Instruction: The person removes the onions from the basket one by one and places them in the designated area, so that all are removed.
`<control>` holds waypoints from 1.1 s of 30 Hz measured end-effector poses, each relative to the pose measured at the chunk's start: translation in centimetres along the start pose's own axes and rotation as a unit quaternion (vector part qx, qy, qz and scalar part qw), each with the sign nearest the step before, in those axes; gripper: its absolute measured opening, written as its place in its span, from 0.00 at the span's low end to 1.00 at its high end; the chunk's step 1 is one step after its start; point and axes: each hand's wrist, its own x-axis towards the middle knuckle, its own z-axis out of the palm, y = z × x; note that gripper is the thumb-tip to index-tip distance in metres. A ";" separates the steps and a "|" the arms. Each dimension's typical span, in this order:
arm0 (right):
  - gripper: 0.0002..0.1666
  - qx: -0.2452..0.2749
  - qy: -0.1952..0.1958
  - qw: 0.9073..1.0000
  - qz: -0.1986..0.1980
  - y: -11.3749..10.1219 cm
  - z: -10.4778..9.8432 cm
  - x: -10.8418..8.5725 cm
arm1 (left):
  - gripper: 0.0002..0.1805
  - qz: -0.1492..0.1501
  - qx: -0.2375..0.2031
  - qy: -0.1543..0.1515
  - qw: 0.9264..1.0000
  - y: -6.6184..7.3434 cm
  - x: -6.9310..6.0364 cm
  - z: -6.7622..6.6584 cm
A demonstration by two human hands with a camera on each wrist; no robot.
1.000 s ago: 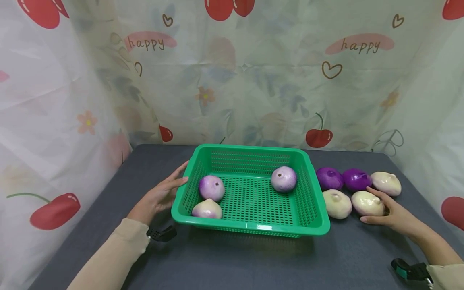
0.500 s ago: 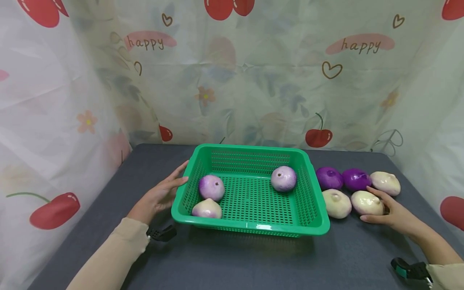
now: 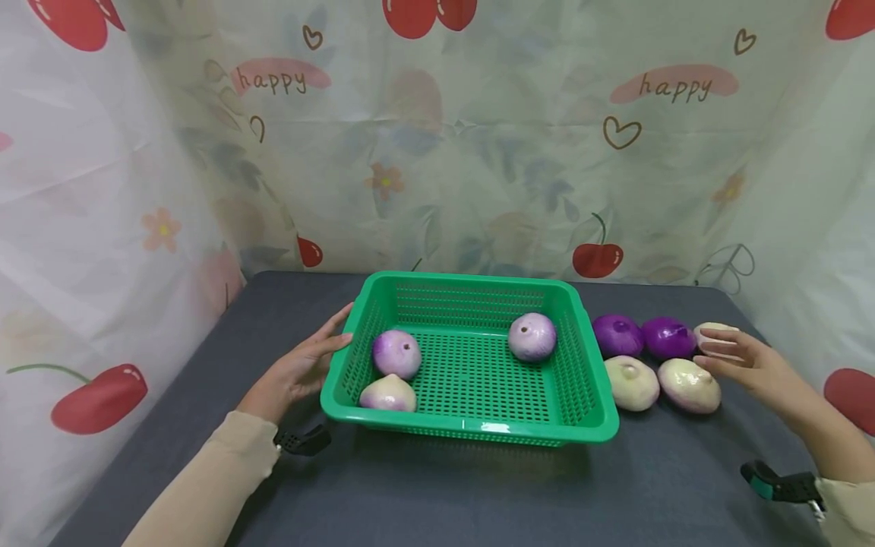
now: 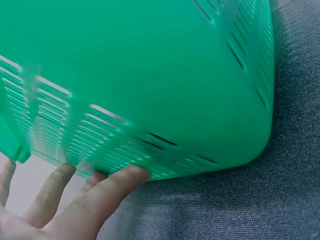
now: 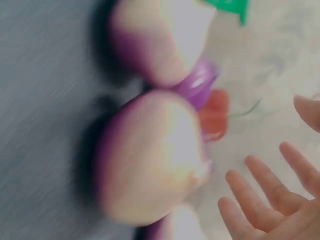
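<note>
Evidently, the green basket is set midway between the desk's left and right edges so that it can be reached from both sides. Its left wall is touched by the outstretched fingers of the left hand — nothing is gripped, and the contact seems meant for steadying. Two mauve-and-white bulbs are grouped at the basket's left end, and a lone mauve bulb is placed near its far right corner. Toward the desk's far right corner, five more are clustered, presumably for easy reach: two deep purple bulbs, two pale bulbs in front of them, and a white bulb at the end. That last one is partly covered by the right hand, whose fingers are parted, with nothing held; whether it is touched cannot be told. The desk is covered in dark grey, finely woven cloth, and the space is closed off by a creased curtain printed with cherries, hearts and "happy".
</note>
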 end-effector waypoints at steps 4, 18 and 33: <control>0.28 0.034 0.040 0.998 -0.038 -3.1 -0.5 0.3 | 0.38 0.000 -0.001 -0.001 1.000 0.1 0.0 0.0; 0.29 0.100 0.057 0.988 -0.107 -16.0 1.8 4.2 | 0.39 0.002 0.008 0.000 1.000 0.6 -0.5 0.6; 0.27 0.154 -0.074 0.980 -0.102 -20.5 9.0 10.9 | 0.38 0.002 0.001 0.002 1.000 0.6 -0.4 0.7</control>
